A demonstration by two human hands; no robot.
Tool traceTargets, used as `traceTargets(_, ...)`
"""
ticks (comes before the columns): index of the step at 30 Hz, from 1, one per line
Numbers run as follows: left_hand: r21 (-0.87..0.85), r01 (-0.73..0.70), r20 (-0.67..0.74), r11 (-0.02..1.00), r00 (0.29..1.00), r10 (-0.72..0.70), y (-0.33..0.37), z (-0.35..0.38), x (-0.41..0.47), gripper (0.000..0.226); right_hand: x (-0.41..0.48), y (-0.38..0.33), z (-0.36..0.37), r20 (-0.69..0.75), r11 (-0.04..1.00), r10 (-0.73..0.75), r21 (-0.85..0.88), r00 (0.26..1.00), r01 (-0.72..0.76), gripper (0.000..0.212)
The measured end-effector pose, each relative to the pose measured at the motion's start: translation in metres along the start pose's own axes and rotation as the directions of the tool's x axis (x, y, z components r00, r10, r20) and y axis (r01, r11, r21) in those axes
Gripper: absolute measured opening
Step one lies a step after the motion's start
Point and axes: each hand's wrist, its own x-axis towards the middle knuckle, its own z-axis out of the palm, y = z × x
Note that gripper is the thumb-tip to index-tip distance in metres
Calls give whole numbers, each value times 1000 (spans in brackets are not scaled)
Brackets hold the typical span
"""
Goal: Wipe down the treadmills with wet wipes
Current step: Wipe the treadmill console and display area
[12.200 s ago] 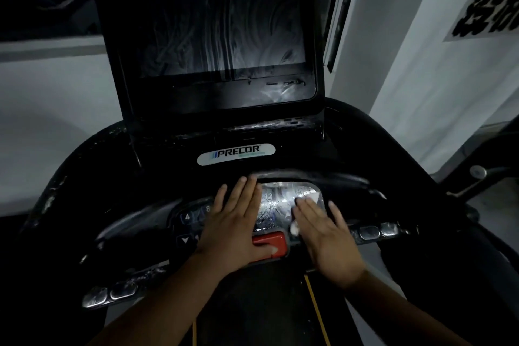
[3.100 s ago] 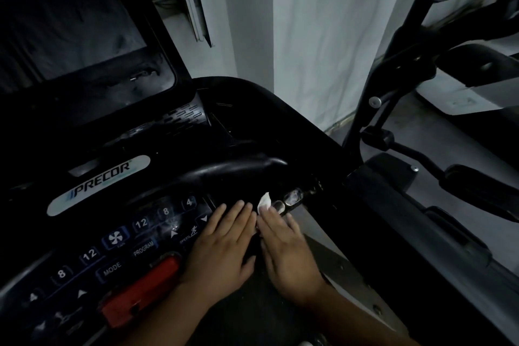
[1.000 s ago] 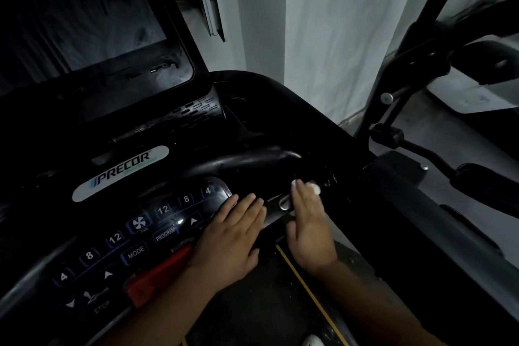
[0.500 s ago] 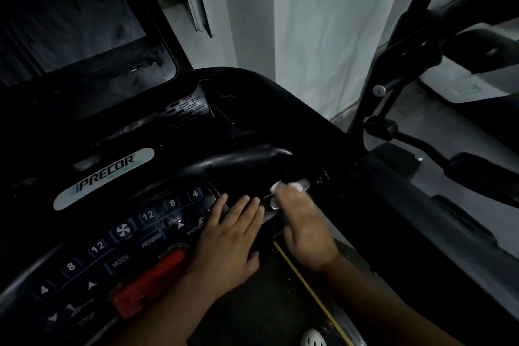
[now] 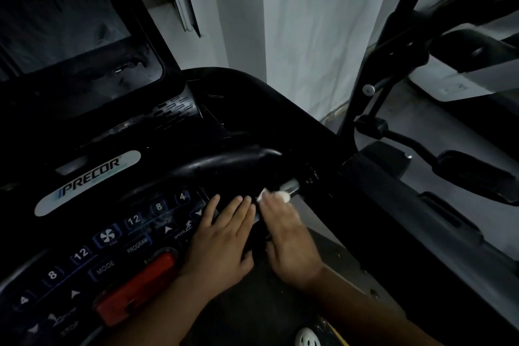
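Down at the near edge of the console, my left hand (image 5: 222,236) is just lying flat, fingers straight, holding nothing. It's parked on the right end of the keypad (image 5: 134,230), just right of the red stop button (image 5: 137,284). Right beside it, my right hand (image 5: 286,233) has the wet wipe (image 5: 282,196) under its fingertips. The fingers are pretty much straight and pressing down rather than pinching, as far as I can tell (it's a bit blurry). Only two white bits of the wipe poke out around the fingertips, so it's basically sandwiched between my fingers and the little metal grip sensor (image 5: 292,185) at the right end of the handlebar (image 5: 233,160).

Progress-wise, my guess is I'm somewhere in the middle of this treadmill. The keypad has a faint wet-looking sheen, and the screen (image 5: 56,22) further back shows smeary streaks. Those look wiped already, though it's dark, so don't quote me. What looks left is the right side rail (image 5: 407,247), and then the next machine (image 5: 390,50) over by the wall. I can't tell if that one's been done.
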Motion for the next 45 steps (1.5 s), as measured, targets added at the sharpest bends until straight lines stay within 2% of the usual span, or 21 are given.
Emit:
traceTargets(1, 2, -1, -2, 1000, 1000, 1, 0, 0, 0, 82, -2, 8, -5, 37, 996, -86, -31, 996, 87, 80)
traceTargets(2, 2, 1, -1, 1000, 1000, -1, 0, 0, 0, 83, 2, 21, -10, 31, 994, -96, -56, 995, 98, 79)
traceTargets(5, -1, 6, 11, 1000, 1000, -6, 1, -1, 0, 83, 21, 33, -16, -105, 976, 209, -33, 972, -214, 82)
traceTargets(6, -5, 6, 13, 1000, 1000, -6, 1, -2, 0, 82, 20, 21, -11, -107, 972, 232, 2, 967, -233, 82)
traceTargets(8, -9, 4, 15, 1000, 1000, -3, 0, -2, 0, 81, 4, -4, 1, -17, 998, 62, 7, 998, -62, 80)
traceTargets(10, -2, 1, 22, 1000, 1000, -1, 1, -2, 1, 82, -4, 4, -3, 57, 993, -100, -55, 993, 103, 80)
traceTargets(11, 3, 5, 23, 1000, 1000, -5, 1, -2, 1, 82, 5, 16, -10, 32, 991, -95, -94, 995, 97, 81)
traceTargets(13, 7, 16, 31, 1000, 999, -16, 3, -3, 4, 83, 31, 38, -17, -75, 985, 94, -140, 993, -104, 83)
traceTargets(15, -3, 27, 38, 1000, 999, -27, 7, -4, 8, 84, 48, 36, -17, -119, 950, 255, -155, 960, -271, 80)
traceTargets(21, -32, 51, 41, 998, 998, -50, 13, -1, 12, 84, 25, 35, -21, -73, 960, 221, -161, 973, -230, 75)
traceTargets(25, -44, 61, 39, 997, 997, -60, 14, 0, 12, 85, 41, 50, -37, 11, 956, 198, -222, 980, -190, 77)
traceTargets(27, -36, 60, 42, 998, 997, -58, 14, 1, 12, 86, 46, 53, -41, 0, 953, 210, -223, 978, -204, 77)
traceTargets(29, -37, 58, 38, 998, 998, -57, 14, 2, 12, 85, 41, 49, -37, -64, 952, 226, -199, 972, -234, 79)
traceTargets(33, -54, 68, 46, 996, 997, -65, 15, 1, 12, 84, 34, 35, -15, -131, 957, 288, 17, 948, -289, 87)
traceTargets(36, -48, 62, 62, 997, 996, -59, 15, 2, 13, 88, 41, 32, -7, -200, 911, 408, 154, 891, -383, 89)
traceTargets(40, -58, 70, 75, 996, 995, -65, 15, -1, 14, 89, 26, 17, -5, -209, 874, 431, 337, 878, -349, 88)
traceTargets(43, -34, 62, 71, 998, 996, -59, 15, -1, 13, 90, 43, 19, -8, -279, 863, 476, 330, 834, -382, 76)
traceTargets(45, -27, 55, 73, 998, 996, -53, 14, -3, 12, 89, 42, 11, -6, -261, 899, 412, 275, 873, -342, 72)
